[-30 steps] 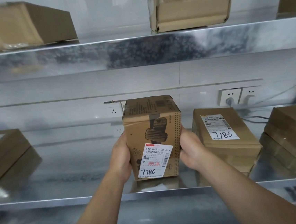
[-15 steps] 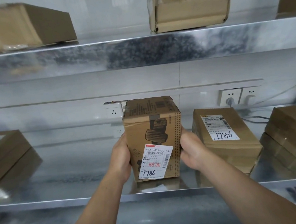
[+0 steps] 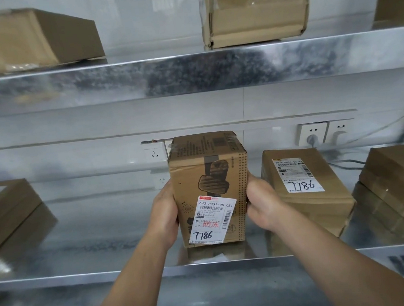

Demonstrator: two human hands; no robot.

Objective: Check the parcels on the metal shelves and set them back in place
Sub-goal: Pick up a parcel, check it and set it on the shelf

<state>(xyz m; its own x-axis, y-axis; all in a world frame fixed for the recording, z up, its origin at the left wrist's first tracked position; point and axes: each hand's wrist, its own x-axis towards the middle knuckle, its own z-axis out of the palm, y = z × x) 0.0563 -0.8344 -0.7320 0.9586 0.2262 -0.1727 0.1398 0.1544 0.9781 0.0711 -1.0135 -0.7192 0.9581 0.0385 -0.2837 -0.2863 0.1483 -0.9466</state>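
Observation:
An upright brown cardboard parcel (image 3: 209, 186) with a white label marked 7786 stands at the middle of the middle metal shelf (image 3: 94, 249). My left hand (image 3: 164, 213) grips its left side. On its right side, my right hand (image 3: 260, 204) holds it, fingers wrapped behind the box. The parcel's base looks to be touching the shelf surface. To its right lies another labelled parcel (image 3: 305, 187), its label reading upside down.
A box (image 3: 7, 213) sits at the shelf's left end and a taped stack (image 3: 401, 188) at the right end. The upper shelf (image 3: 188, 72) carries two boxes (image 3: 27, 39) (image 3: 256, 9). Wall sockets (image 3: 322, 132) with plugged cables run behind.
Almost nothing: the parcel and both hands have held their position, with only a slight downward settling of the box toward the shelf.

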